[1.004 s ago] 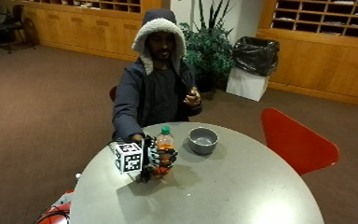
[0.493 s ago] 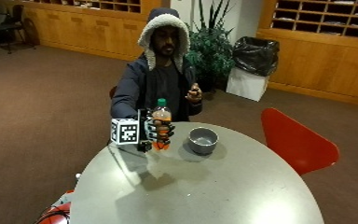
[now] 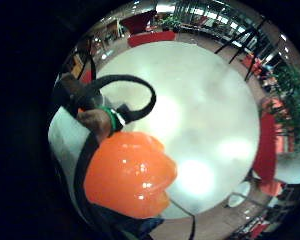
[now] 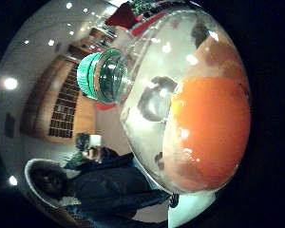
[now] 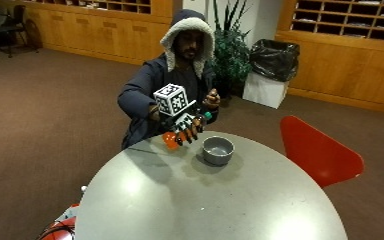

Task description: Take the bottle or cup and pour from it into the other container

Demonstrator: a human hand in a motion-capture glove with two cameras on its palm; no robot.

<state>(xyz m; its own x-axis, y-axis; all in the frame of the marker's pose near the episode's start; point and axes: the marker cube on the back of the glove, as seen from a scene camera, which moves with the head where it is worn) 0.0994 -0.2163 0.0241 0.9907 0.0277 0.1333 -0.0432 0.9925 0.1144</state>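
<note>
Since half a second ago I see my black-gloved right hand (image 5: 184,126) has lifted the clear plastic bottle of orange drink (image 5: 173,139) off the round grey table (image 5: 212,200), its fingers (image 5: 189,134) curled round it. The bottle now lies tilted, its green cap (image 5: 207,115) pointing past the fingertips, above the small grey metal bowl (image 5: 218,149). My fingers hide most of the bottle

Bare tabletop (image 5: 198,200) lies open all around the grey cup (image 5: 218,149), the only thing standing there.
</note>
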